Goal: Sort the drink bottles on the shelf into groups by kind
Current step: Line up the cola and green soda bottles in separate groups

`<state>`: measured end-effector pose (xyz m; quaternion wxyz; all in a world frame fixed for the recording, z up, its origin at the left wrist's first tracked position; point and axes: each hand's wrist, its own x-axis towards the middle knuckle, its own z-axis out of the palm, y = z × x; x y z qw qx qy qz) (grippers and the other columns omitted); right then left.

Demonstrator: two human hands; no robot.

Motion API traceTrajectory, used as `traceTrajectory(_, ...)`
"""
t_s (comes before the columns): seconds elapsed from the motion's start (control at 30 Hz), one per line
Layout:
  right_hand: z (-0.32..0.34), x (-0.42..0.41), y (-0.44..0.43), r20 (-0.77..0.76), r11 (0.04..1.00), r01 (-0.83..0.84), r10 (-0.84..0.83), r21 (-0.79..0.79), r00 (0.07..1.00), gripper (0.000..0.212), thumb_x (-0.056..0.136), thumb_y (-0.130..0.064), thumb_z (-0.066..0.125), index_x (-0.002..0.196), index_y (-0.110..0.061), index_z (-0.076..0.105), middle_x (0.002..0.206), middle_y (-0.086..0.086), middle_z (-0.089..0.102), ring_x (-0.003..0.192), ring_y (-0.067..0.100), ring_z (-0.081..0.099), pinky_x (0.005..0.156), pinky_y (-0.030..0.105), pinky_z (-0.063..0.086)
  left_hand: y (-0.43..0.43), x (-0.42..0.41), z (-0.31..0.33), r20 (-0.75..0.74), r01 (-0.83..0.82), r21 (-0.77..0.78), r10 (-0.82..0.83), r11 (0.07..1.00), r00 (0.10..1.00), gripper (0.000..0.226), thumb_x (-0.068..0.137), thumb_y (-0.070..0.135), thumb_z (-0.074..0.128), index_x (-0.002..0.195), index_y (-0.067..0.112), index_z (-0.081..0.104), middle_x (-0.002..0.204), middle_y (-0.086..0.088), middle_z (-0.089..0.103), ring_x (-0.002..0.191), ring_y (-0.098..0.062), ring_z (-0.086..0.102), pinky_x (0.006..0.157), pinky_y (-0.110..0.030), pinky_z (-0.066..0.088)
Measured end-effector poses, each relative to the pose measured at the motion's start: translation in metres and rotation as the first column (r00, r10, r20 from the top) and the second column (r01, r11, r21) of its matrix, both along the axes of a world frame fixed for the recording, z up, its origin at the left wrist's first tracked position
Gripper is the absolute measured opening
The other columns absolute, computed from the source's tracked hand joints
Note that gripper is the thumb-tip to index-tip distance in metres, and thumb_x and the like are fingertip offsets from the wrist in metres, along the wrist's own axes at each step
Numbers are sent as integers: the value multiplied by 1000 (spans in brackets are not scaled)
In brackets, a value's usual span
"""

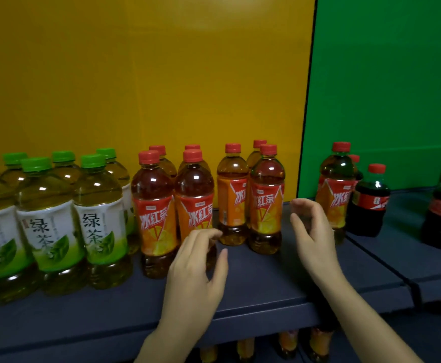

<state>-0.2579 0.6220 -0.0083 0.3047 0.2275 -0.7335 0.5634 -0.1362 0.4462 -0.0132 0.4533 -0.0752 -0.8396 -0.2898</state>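
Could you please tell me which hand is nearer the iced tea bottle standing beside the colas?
Right. The right hand is just left of that iced tea bottle; the left hand is farther left, before the main iced tea group.

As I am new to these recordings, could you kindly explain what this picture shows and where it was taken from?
There is no machine here: a person works with bare hands, and the single picture comes from a camera on their head, looking forward and down. The left hand and right hand hover over a dark shelf, fingers loosely curled, apparently holding nothing. On it stand green tea bottles at the left, iced tea bottles with red caps in the middle, and cola bottles at the right, where one stray iced tea bottle stands beside them.
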Motion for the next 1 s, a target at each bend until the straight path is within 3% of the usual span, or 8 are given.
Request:
traceTrajectory(0.1, 7, -23, 7, 42, 997, -24, 21, 73, 999, 29, 94, -10, 47, 123, -15, 47, 121, -1, 51, 107, 5, 49, 92, 19, 41, 23, -21, 1, 102, 27, 44, -31, 999, 994, 34, 89, 25, 59, 121, 24, 48, 111, 22, 43, 108, 0, 47, 94, -20, 42)
traceTrajectory(0.23, 16, -47, 9, 133, 978, -168, 152, 125, 979, 39, 94, -22, 49, 132, -17, 40, 127, -5, 45, 98, -8, 49, 77, 5, 40, 42, -55, 7, 138, -53, 142, 33, 989, 990, 48, 89, 23, 58, 133, 16, 37, 127, 7, 40, 122, -11, 43, 103, -32, 41)
traceTrajectory(0.33, 17, -57, 8, 227, 937, -346, 327, 48, 917, 39, 95, -27, 46, 133, -19, 40, 133, -4, 46, 108, -4, 48, 76, 4, 42, 52, -77, 13, 198, -151, 229, 106, 962, 974, 54, 94, 19, 49, 142, 10, 24, 142, -4, 32, 132, -18, 35, 110, -33, 32)
traceTrajectory(0.43, 20, -59, 8, 245, 882, -470, 465, -40, 851, 35, 93, -27, 49, 127, -24, 42, 131, -1, 49, 104, -7, 49, 73, 3, 44, 56, -96, 19, 267, -233, 263, 161, 936, 950, 59, 96, 16, 43, 146, 7, 13, 151, -7, 20, 139, -21, 23, 111, -29, 22)
traceTrajectory(0.5, 20, -60, 8, 256, 854, -518, 512, -50, 820, 47, 85, -36, 59, 127, -28, 40, 128, -4, 51, 106, -3, 52, 77, 10, 46, 55, -105, 22, 292, -275, 287, 189, 918, 937, 61, 96, 16, 44, 146, 6, 10, 152, -9, 19, 140, -22, 21, 112, -30, 21)
traceTrajectory(0.63, 11, -62, 5, 275, 862, -488, 440, 137, 855, 83, 69, -41, 76, 136, -28, 29, 126, -9, 48, 109, 3, 50, 82, 14, 44, 49, -118, 25, 340, -311, 344, 191, 886, 921, 72, 90, 19, 57, 145, 5, 14, 148, -11, 28, 138, -24, 26, 112, -34, 24)
traceTrajectory(0.8, 7, -67, -4, 253, 892, -417, 369, 173, 894, 85, 69, -41, 76, 137, -22, 30, 132, -3, 49, 110, 5, 50, 87, 21, 47, 41, -125, 23, 380, -325, 357, 181, 876, 907, 74, 87, 23, 62, 143, 6, 18, 146, -11, 34, 136, -25, 31, 110, -35, 27)
traceTrajectory(1.0, 10, -69, -11, 190, 940, -298, 266, 168, 945, 78, 71, -35, 77, 133, -16, 33, 123, -3, 52, 100, 3, 48, 85, 21, 45, 41, -123, 18, 361, -342, 349, 211, 873, 908, 71, 88, 26, 61, 142, 4, 20, 144, -12, 36, 133, -25, 35, 107, -33, 30)
